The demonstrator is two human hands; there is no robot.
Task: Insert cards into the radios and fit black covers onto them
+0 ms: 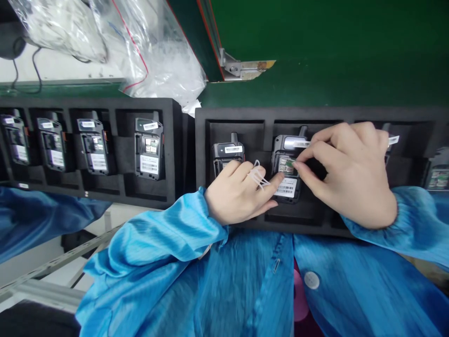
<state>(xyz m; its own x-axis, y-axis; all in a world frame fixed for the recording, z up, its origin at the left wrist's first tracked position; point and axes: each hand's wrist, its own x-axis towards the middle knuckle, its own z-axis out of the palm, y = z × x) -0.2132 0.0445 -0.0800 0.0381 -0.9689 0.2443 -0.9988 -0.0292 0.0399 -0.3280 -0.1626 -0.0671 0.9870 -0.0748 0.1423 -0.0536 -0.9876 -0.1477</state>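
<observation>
A handheld radio [286, 187] with a stub antenna and white barcode labels lies in a compartment of the black foam tray [229, 114]. Its back is uncovered, showing metal card slots and a green patch. My right hand [354, 173] pinches thumb and index finger together at the slots' right edge; whatever lies between the tips is too small to make out. From the left, my left hand [242, 192] reaches over, index fingertip touching the radio by the slots, thumb apart. White thin loops [258, 175] circle one of its fingers. Beneath this hand, another radio [229, 149] is partly hidden.
A second foam tray [175, 154] on the left carries several similar radios [150, 150]. Behind it lie clear plastic bags [168, 56]. A metal latch [245, 69] sits on the green surface [333, 56]. Another person's blue sleeve [45, 220] shows at the left edge.
</observation>
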